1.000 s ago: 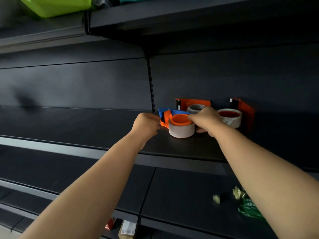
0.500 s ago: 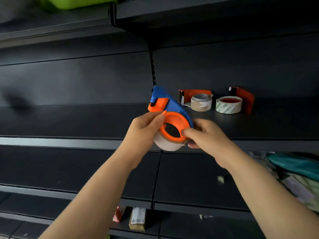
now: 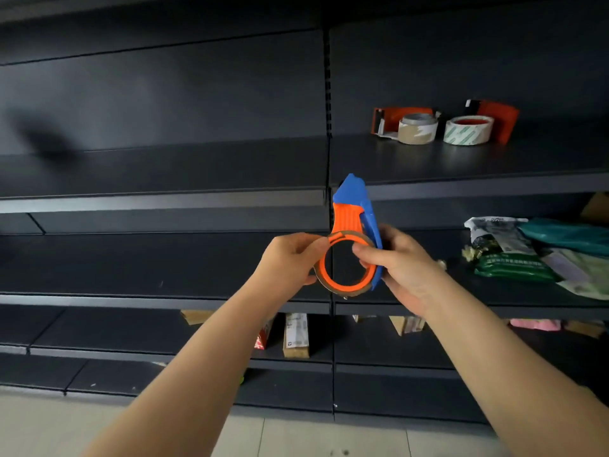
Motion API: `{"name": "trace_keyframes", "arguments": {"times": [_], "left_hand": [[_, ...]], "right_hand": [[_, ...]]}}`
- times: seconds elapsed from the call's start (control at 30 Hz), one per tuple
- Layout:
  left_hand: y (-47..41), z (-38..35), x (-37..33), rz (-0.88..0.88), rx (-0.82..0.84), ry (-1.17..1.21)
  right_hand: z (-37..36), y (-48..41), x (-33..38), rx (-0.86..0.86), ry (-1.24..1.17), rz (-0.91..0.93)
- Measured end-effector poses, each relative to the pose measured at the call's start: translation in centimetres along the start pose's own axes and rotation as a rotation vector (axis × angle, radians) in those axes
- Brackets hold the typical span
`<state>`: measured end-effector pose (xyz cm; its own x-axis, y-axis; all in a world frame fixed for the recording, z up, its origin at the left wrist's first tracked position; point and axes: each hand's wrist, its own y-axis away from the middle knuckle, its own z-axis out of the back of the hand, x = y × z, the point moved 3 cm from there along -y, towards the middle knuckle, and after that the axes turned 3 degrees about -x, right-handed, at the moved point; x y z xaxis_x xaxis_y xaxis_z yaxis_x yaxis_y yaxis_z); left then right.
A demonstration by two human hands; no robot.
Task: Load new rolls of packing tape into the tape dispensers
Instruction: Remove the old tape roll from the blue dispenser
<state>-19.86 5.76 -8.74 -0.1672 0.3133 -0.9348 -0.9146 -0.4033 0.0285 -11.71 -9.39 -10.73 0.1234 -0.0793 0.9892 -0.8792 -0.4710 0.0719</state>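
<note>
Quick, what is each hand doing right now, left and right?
Left hand: gripping the left rim of the blue-and-orange plastic tape dispenser.
Right hand: pinching the same dispenser's right side.

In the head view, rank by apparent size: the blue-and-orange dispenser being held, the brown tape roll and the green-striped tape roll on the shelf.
1. blue-and-orange dispenser: largest, but nearest the camera, so real size unsure.
2. green-striped tape roll and brown tape roll: look alike, unranked.
</note>
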Motion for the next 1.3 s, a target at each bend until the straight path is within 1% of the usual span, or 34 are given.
{"name": "trace_keyframes", "arguments": {"times": [0.1,0.17,0.3,0.4,0.53,0.73,0.9,1.07,1.2,1.3], "left_hand": [[1.5,0.7,1.2,-0.006,-0.001,0.065],[2.2,1.0,1.9,-0.012,-0.001,0.064],[3.4,0.9,2.6,0.051,0.052,0.152],[3.7,0.8,2.9,0.063,-0.020,0.160],[4.1,0.1,2.8,0.102,-0.003,0.207],[4.7,-1.8,1.2,0.094,-0.033,0.175],[4.9,-2.9,0.1,0.027,-0.097,0.029],[5.4,-3.7,-0.9,0.062,-0.068,0.026],[5.9,-4.5,-1.6,0.106,-0.035,0.110],[6.3,-4.7,-2.0,0.105,0.013,0.126]], "right_hand": [[-1.0,1.5,-1.7,0.061,0.016,-0.051],[-1.4,2.3,-2.3,0.088,-0.002,-0.079],[-2.0,3.2,-2.7,0.063,0.007,-0.034],[-2.0,3.6,-2.9,0.074,0.082,-0.024],[-1.2,4.3,-2.9,0.117,0.089,-0.035],[0.5,5.0,-2.3,0.118,0.090,-0.035],[1.8,5.3,-1.8,0.099,0.097,-0.027],[3.4,5.5,-1.1,0.136,0.090,-0.026],[4.1,5.6,-0.9,0.147,0.050,-0.056],[4.5,5.8,-0.5,0.147,0.007,-0.058]]}}
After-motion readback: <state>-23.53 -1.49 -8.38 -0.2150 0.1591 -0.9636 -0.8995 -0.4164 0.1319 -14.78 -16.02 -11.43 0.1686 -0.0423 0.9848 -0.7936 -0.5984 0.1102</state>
